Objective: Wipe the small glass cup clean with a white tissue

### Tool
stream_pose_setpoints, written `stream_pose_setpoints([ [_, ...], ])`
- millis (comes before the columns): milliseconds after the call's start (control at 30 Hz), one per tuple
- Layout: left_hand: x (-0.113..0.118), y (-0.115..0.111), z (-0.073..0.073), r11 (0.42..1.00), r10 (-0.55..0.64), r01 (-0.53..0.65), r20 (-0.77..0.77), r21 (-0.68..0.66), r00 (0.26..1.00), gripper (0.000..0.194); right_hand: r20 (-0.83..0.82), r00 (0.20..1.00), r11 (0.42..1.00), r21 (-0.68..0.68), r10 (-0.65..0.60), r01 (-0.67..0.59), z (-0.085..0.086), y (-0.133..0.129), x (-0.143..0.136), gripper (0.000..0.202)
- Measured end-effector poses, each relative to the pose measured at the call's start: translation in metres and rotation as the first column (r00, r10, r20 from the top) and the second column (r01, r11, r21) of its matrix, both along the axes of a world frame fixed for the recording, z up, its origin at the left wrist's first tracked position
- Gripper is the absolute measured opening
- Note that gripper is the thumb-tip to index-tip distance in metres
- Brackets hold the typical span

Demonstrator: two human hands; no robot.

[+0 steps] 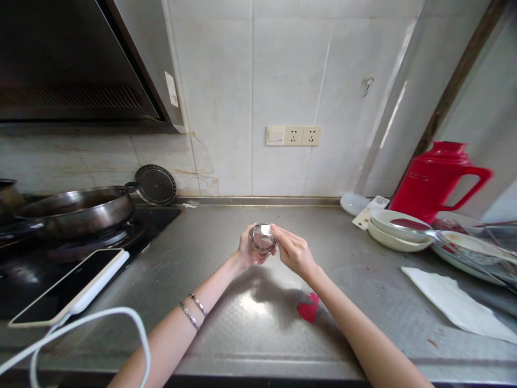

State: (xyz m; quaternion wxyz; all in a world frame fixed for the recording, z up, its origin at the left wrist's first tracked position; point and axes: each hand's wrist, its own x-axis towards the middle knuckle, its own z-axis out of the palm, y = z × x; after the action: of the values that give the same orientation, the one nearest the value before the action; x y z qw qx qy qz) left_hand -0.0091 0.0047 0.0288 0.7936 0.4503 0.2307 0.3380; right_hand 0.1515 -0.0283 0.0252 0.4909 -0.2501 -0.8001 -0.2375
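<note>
My left hand [245,251] is wrapped round a small clear glass [262,243], held above the metal counter [226,334] with its round mouth tilted toward me. At the rim, my right hand [297,252] pinches a small white piece [266,230], which looks like tissue or paper. The fingertips of that hand touch the upper right edge of the glass. Part of the left fingers is hidden behind the glass. A torn red scrap [309,308] lies on the counter below my right forearm.
To the left, a steel pan [76,213] sits on the black stove, with a phone [67,285] and white cable nearby. Bowls [398,237], a red thermos jug [432,180] and a white paper sheet [456,304] are at right. A range hood [81,59] hangs upper left.
</note>
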Motion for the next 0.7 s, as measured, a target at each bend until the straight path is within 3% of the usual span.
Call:
stream_pose_setpoints([
  [200, 0.006, -0.005, -0.002, 0.994, 0.088, -0.084, -0.054, 0.072, 0.995, 0.064, -0.026, 0.995, 0.994, -0.056, -0.092, 0.091, -0.001, -0.001, -0.007, 0.048],
  [533, 0.017, -0.001, -0.015, 0.942, 0.335, -0.334, -0.036, 0.031, 0.942, 0.057, -0.013, 0.999, 0.987, -0.159, -0.039, 0.036, -0.005, -0.008, -0.030, 0.058],
  [700, 0.017, 0.004, -0.021, 0.898, 0.440, -0.439, 0.091, -0.040, 0.893, 0.037, 0.044, 0.999, 0.987, -0.161, -0.018, 0.025, -0.006, -0.013, -0.040, 0.056],
])
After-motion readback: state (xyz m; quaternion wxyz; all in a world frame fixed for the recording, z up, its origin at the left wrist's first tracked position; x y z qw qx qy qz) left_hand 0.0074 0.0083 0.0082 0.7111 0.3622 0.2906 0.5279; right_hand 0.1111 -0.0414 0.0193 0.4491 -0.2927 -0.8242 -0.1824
